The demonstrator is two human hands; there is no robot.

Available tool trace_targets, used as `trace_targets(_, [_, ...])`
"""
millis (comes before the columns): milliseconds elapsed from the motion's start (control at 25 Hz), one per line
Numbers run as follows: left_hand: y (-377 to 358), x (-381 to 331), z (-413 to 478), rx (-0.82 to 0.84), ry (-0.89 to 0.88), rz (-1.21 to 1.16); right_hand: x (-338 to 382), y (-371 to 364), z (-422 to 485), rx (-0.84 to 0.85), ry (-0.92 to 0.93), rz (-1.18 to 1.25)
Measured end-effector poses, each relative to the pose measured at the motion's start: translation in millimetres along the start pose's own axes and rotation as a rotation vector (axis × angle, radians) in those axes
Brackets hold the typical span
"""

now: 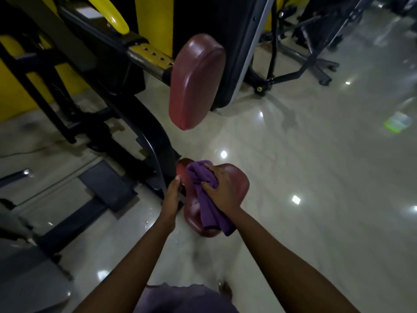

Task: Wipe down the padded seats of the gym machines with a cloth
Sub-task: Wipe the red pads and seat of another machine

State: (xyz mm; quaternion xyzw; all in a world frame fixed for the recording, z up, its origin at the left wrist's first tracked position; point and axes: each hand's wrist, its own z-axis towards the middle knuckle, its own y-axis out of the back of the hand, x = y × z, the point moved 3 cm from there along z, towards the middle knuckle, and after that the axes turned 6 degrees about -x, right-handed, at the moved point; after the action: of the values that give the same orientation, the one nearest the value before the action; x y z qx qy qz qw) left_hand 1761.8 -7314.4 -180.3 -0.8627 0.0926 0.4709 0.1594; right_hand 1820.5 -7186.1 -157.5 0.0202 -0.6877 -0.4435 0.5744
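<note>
Padded seat (234, 181), maroon, glossy, mounted low at the foot of the machine, centre of view. Floor (316, 177), pale polished tile, light spots reflected. Machine frame (144, 136), black steel, rising left of the seat. Back pad (196, 82), maroon, upright, above and beyond the seat on a perforated bar. Cloth (207, 208), purple, bunched, lying across the seat top and hanging over its near edge. Right hand (222, 188), on the cloth, fingers curled into the bunched fabric, thumb pinching it. Left hand (172, 195), against the seat's left edge, thumb extended; fingers hidden, grip cannot be told.
</note>
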Motion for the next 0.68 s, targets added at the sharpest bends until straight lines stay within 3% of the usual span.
trace_targets(160, [-6, 48, 14, -0.166, 0.119, 0.041, -53, 2, 9, 0.138, 0.042, -0.141])
trace_targets(560, [-19, 184, 60, -0.665, 0.238, -0.090, -167, -104, -25, 0.414, 0.577, -0.610])
trace_targets(680, [-21, 204, 68, -0.763, 0.233, -0.124, -181, -112, -13, 0.388, 0.680, -0.622])
